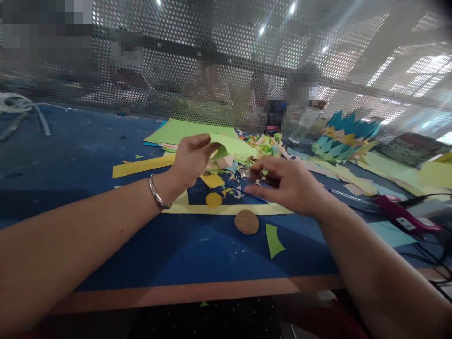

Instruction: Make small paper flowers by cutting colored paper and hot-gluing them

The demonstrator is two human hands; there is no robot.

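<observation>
My left hand (192, 160), with a bracelet at the wrist, pinches the edge of a light green sheet of paper (235, 147), which curves out to the right. My right hand (287, 181) hovers over the paper scraps (237, 181), thumb and fingers apart and slightly blurred; nothing shows in it. Under it lies a blue pen or pencil (259, 195), partly covered. Nearer to me are a yellow paper disc (213, 200), a round wooden disc (247, 221) and a curved green paper offcut (274, 241). A long pale yellow strip (226, 209) runs behind the wooden disc.
Stacked green sheets (197, 129) lie at the back beside a heap of curled cuttings (268, 145). Further right stand a clear glass (305, 125) and zigzag paper crowns (348, 134). A magenta power strip (406, 216) with cables lies at the right. A perforated metal screen (197, 89) rises behind the table.
</observation>
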